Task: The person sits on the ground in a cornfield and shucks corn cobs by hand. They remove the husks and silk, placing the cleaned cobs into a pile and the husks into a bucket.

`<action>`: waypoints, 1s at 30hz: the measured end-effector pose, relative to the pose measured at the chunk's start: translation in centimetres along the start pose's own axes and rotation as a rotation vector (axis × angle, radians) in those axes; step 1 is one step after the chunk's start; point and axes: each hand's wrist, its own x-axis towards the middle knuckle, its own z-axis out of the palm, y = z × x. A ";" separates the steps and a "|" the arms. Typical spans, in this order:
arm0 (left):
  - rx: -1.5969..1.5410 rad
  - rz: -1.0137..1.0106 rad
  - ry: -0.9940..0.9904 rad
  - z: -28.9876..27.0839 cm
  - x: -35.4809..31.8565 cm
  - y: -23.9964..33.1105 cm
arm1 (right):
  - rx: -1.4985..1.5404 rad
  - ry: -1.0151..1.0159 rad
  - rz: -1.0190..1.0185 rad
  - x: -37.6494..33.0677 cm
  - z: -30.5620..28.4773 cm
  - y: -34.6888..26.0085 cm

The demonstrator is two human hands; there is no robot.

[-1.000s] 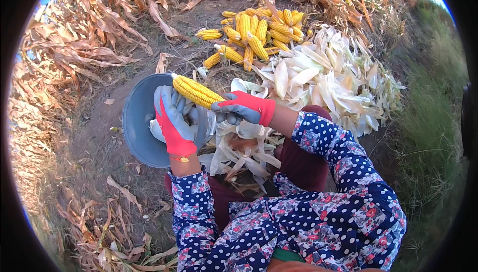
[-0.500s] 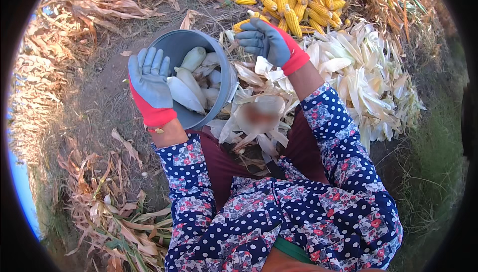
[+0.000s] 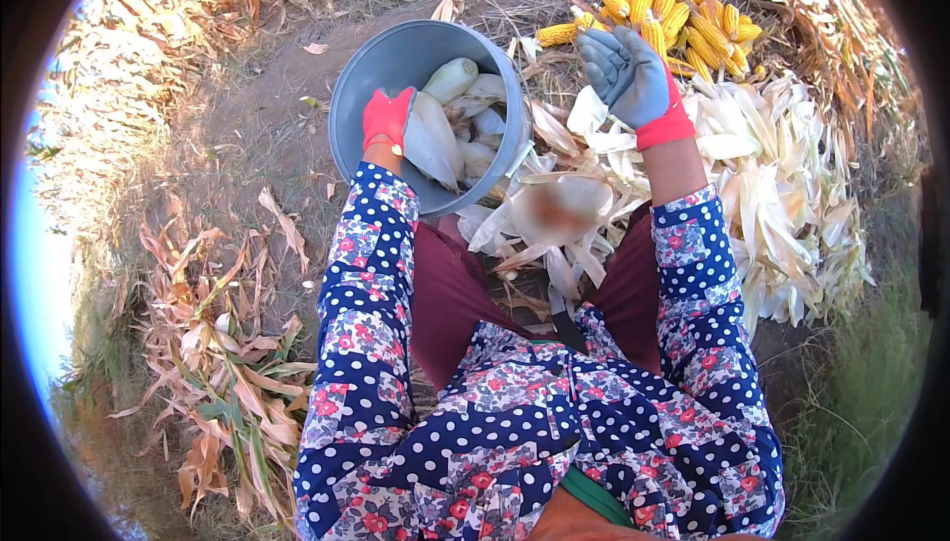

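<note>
A grey bucket (image 3: 348, 110) stands on the ground in front of my knees and holds several pale ears of corn still in their husks. My left hand (image 3: 388, 117), in a red-cuffed glove, reaches down into it against a large husked ear (image 3: 433, 143); its fingers are hidden. My right hand (image 3: 625, 74), in a grey glove with a red cuff, is raised palm up with its fingers spread and nothing in it. It hovers at the near edge of a pile of bare yellow cobs (image 3: 683, 18).
A wide heap of stripped pale husks (image 3: 782, 185) lies to my right and between my legs. Dry brown stalks and leaves (image 3: 228, 363) cover the ground at left and along the back. Grass (image 3: 861, 412) grows at the lower right.
A second ago both hands held a yellow cob over the bucket. The cob has left my hands; my right hand swung out to the cob pile and opened, and my left dipped into the bucket.
</note>
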 end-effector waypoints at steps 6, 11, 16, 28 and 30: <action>0.108 0.040 -0.121 6.7 3.2 1.3 | 0.042 0.074 -0.109 -1.9 1.2 -2.6; 0.495 -0.140 -0.177 10.9 2.9 1.2 | -0.161 0.176 -0.049 -3.7 4.6 -3.4; 0.594 -0.013 -0.002 11.3 3.8 -0.2 | -0.245 0.183 -0.077 -5.5 4.6 -3.7; 0.038 -0.090 0.164 2.9 2.4 3.6 | -0.241 0.145 -0.159 -4.7 4.2 -3.0; -0.097 0.024 0.277 0.0 2.9 4.8 | -0.249 0.167 -0.184 -4.8 3.9 -3.3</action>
